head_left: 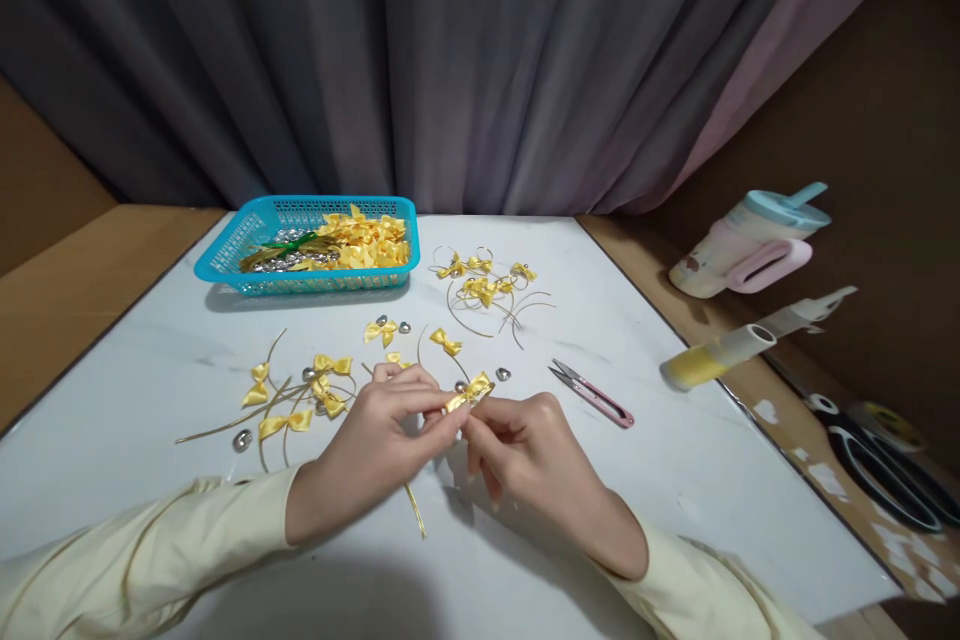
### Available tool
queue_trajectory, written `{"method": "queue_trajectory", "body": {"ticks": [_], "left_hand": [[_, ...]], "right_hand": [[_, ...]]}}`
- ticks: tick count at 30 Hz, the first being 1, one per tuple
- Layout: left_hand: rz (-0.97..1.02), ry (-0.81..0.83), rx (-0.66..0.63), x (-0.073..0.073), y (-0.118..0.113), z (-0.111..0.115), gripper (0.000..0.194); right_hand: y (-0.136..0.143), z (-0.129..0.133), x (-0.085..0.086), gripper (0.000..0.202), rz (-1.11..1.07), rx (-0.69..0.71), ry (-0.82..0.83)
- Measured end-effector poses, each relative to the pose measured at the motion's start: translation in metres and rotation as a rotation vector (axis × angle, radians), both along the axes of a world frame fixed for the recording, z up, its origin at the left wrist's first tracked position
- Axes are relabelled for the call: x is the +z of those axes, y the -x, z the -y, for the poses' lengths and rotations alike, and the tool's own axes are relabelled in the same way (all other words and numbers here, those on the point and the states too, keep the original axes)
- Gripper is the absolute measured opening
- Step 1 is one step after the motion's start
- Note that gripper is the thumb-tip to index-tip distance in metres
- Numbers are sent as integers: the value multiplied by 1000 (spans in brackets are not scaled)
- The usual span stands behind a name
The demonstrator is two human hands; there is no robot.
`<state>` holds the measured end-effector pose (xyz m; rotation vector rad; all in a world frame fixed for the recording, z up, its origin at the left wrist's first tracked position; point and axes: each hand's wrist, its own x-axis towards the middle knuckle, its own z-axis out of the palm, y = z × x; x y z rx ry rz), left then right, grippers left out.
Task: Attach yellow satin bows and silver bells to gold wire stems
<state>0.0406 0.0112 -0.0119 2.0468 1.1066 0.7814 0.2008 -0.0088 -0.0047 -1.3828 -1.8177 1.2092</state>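
Note:
Between my two hands is a yellow ribbon bow (474,390) with gold cord around it. My left hand (382,430) pinches the bow's left side between thumb and forefinger. My right hand (529,445) is closed at its right side, by a loop of the gold cord. A length of gold cord (415,510) hangs out below my left hand. Left of my hands lie several loose bows (286,423), gold cords (217,430) and silver heart beads (241,440). Just beyond my right hand is another heart bead (503,374).
A blue basket (300,282) of bows, beads and cord stands at the back left. Corded bows (484,290) lie back centre. Thread snips (592,393) rest to the right. Past them are a glue bottle (709,360), a lidded cup (739,240) and black-handled scissors (885,470).

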Motion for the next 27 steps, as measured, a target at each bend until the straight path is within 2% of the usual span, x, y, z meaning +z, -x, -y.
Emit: {"method": "queue_trajectory", "body": {"ticks": [6,8,11,14,20,22,25,27], "left_hand": [[19,35,12,2,-1,-2,33],[32,25,23,4,0,-3,31],[44,16,62,6,2,-5,30],[61,4,90,8,3,-7,29],[28,-50,55,7,3,-5,27],[5,-74,48,6,3,-5,28],[-29,-102,40,5,2,-5,30],[-51,-115,27,4,2,-5,31]], "right_hand": [[2,1,0,39,-2,-20,37],[-1,0,2,34,-20,-34,39],[-10,-2,7,19,-37,-123,-18],[-17,-4,11,17,-43,-190,-32],[-14,-8,12,30,-116,-100,252],[-12,-8,13,30,-132,-85,293],[-11,-4,11,28,-77,-103,151],[-11,0,6,27,25,-140,-110]]}}
